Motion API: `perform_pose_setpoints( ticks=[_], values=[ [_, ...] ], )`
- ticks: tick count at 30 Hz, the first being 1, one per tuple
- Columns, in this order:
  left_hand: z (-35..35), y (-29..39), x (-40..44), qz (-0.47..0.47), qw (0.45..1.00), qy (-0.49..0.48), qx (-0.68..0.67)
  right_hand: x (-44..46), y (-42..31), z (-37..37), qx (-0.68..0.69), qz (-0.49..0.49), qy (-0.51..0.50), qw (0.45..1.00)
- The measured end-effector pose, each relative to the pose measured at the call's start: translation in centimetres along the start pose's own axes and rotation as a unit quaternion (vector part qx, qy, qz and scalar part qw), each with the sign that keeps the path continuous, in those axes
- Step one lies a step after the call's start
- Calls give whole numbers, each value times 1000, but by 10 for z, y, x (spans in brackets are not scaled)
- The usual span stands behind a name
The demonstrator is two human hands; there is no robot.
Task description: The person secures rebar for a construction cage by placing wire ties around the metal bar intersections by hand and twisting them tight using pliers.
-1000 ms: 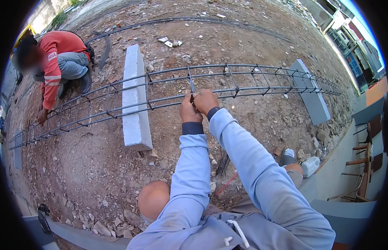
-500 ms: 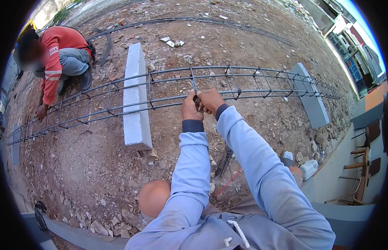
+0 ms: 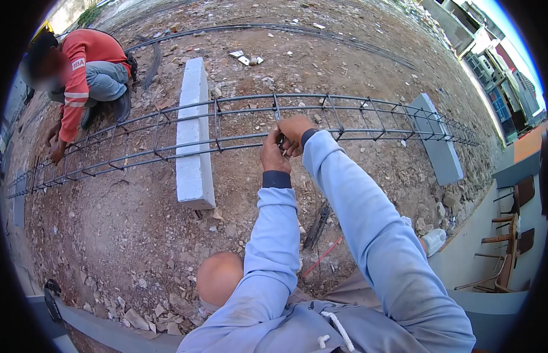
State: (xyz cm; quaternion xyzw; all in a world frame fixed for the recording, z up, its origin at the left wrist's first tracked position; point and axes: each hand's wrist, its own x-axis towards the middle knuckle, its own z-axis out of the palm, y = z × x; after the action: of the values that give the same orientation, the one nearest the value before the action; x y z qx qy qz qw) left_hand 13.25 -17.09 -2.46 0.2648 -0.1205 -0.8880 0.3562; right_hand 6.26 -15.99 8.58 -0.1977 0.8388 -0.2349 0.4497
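A long steel rebar cage (image 3: 356, 130) runs across the view, made of lengthwise bars tied to square stirrups. My left hand (image 3: 275, 156) is closed at the cage's near lower bar, its fingers curled beside a stirrup. Just above and to the right, my right hand (image 3: 296, 130) is closed too, with its fingers bent down against the left ones. Whatever lies between the fingers is hidden. Left of my hands, a white-topped block (image 3: 191, 176) holds the cage off the ground; a grey block (image 3: 442, 159) bears it on the right.
A crouching co-worker in a red top (image 3: 97, 50) reaches to the cage's left part. Loose long bars (image 3: 339, 36) lie farther back. Near my legs are a dark tool (image 3: 317, 226), a red strip (image 3: 322, 257) and clear plastic (image 3: 434, 240). Chairs (image 3: 509, 235) stand at right.
My right hand has shifted slightly left and up, over the fingers of my left hand. The co-worker's hands have come apart a little at the cage.
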Motion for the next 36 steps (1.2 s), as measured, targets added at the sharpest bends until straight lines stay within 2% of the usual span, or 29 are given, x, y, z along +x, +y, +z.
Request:
perform_pose_setpoints(
  ticks=[4,9,13,15,18,21,22,25,26,28,30,33,36],
  values=[
    [6,1,0,-29,998,2,-53,0,0,1,-33,-11,-3,999],
    [13,4,-7,11,999,40,4,-1,4,5,-5,-40,-1,999],
    [13,7,-6,26,995,85,43,10,12,6,-105,-100,31,989],
    [9,10,-7,21,997,56,49,12,16,7,-167,-135,59,975],
    [7,9,-7,38,995,62,67,-6,32,7,49,-57,74,994],
    [11,10,-10,42,994,68,68,-31,52,-2,-9,-160,64,985],
    [11,10,-11,39,995,65,66,-22,61,-5,-176,-318,143,920],
    [11,10,-11,37,994,67,76,-32,53,-1,-342,-388,201,832],
    [11,9,-10,46,995,60,72,-44,39,1,-412,-346,191,821],
    [8,9,-6,66,995,47,63,-50,18,-1,-503,-377,168,760],
    [10,13,-11,41,996,53,53,-45,0,-9,-571,-394,143,705],
    [9,13,-9,13,997,46,63,-28,-10,-21,-526,-392,221,722],
    [8,12,-7,10,997,49,63,-23,2,-28,-503,-284,218,787]
  ],
)
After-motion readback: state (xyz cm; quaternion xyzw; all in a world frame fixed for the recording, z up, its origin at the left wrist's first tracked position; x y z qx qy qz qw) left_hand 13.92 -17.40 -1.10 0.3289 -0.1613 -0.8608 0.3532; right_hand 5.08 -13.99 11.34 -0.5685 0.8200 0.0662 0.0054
